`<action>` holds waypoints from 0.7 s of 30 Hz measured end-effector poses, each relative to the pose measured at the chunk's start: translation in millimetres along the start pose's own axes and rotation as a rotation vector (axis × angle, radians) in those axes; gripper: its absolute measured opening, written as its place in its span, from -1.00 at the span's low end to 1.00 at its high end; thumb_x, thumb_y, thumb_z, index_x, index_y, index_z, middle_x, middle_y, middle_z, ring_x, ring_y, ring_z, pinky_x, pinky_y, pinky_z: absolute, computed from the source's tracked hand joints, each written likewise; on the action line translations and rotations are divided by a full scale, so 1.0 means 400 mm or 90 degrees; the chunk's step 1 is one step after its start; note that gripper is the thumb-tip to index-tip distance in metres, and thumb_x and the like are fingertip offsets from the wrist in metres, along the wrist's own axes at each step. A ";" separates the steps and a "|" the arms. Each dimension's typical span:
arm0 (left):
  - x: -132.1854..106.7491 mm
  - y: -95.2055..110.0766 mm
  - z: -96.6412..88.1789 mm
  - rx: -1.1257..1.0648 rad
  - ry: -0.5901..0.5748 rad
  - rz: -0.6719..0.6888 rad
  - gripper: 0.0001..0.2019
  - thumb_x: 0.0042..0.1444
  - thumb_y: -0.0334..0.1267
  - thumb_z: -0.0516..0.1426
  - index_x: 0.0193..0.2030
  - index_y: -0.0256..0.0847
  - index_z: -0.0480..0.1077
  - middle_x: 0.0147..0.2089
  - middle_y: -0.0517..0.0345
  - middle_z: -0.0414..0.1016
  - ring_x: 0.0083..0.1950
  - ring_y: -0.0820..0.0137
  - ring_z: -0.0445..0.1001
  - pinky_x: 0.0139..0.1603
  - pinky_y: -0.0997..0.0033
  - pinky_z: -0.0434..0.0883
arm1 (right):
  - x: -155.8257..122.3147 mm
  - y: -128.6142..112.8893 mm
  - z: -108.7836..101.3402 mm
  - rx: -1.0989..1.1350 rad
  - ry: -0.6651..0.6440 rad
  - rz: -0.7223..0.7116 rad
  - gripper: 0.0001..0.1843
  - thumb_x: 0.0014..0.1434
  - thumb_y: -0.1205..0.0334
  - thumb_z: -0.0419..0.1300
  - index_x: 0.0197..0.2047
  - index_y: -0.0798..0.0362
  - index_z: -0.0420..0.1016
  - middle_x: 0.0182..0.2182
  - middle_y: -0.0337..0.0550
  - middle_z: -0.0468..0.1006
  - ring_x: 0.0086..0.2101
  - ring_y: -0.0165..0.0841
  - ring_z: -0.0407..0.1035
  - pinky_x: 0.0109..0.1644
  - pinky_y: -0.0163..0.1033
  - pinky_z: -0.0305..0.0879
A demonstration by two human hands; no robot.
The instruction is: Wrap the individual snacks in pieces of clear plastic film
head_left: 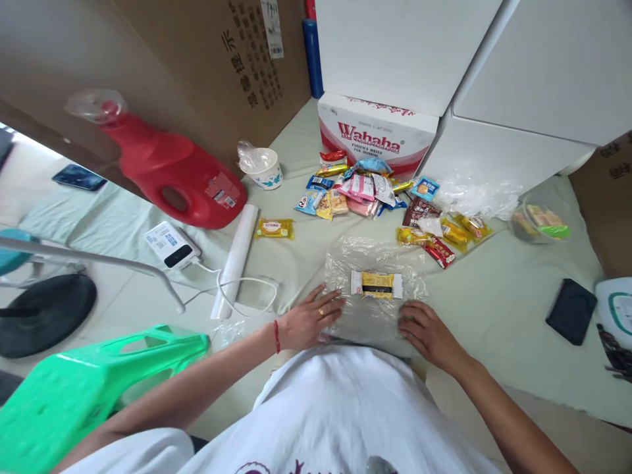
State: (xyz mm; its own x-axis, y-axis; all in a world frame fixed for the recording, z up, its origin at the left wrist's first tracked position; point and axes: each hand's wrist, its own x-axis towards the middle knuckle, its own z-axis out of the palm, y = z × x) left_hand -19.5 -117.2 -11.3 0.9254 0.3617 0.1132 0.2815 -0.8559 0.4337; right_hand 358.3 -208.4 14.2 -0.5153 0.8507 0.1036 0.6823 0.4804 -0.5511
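Observation:
A clear plastic bag [375, 260] lies flat on the pale green cloth in front of me, with one yellow and black snack packet [377, 284] inside it. My left hand [311, 319] rests flat on the bag's near left corner, fingers stretched out. My right hand [428, 332] presses on the bag's near right edge, fingers curled down onto the plastic. Beyond the bag lies a heap of small snack packets [363, 187], with more yellow and red packets [444, 234] to the right.
A red detergent jug [172, 174] lies at the left, a paper cup [264, 170] and a roll of bags [236, 257] near it. A Wahaha box [375, 135], white boxes and cardboard stand behind. A power bank [172, 245], green stool [83, 388] and black pouch [570, 311] are nearby.

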 end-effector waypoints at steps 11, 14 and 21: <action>0.181 -0.137 -0.112 -0.087 0.094 -0.483 -0.72 0.33 -0.12 0.03 -0.31 -0.16 0.47 -0.27 0.01 0.54 -0.09 0.20 0.49 0.14 0.15 0.42 | 0.223 0.065 -0.137 -0.116 -0.115 0.353 -0.66 0.44 0.12 -0.02 -0.11 0.03 0.56 -0.27 -0.05 0.64 -0.26 -0.22 0.51 -0.21 -0.22 0.30; 0.227 -0.170 -0.111 0.027 0.148 -0.606 -0.80 0.15 -0.14 0.21 -0.18 -0.22 0.48 -0.10 -0.11 0.49 0.04 0.07 0.41 0.17 0.04 0.38 | 0.275 0.067 -0.166 -0.301 -0.172 0.401 -0.69 0.41 0.10 0.06 -0.11 0.05 0.60 -0.18 0.09 0.63 -0.14 -0.10 0.49 -0.20 -0.17 0.28; 0.203 -0.034 -0.110 0.175 0.387 -0.544 -0.67 0.24 -0.36 0.04 0.05 -0.20 0.54 0.00 -0.14 0.43 0.05 0.04 0.36 0.13 -0.04 0.31 | 0.482 0.079 -0.172 -0.314 -0.119 0.200 -0.54 0.40 0.05 0.13 0.22 0.17 0.48 0.07 0.24 0.53 0.14 0.00 0.28 0.16 -0.04 0.23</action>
State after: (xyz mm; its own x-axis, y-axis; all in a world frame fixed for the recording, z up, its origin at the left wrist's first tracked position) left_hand 40.5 -60.0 31.4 0.1362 0.9357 0.3254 0.8907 -0.2594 0.3734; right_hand 316.1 -14.6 73.7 -0.3019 0.9375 -0.1732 0.9531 0.2922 -0.0795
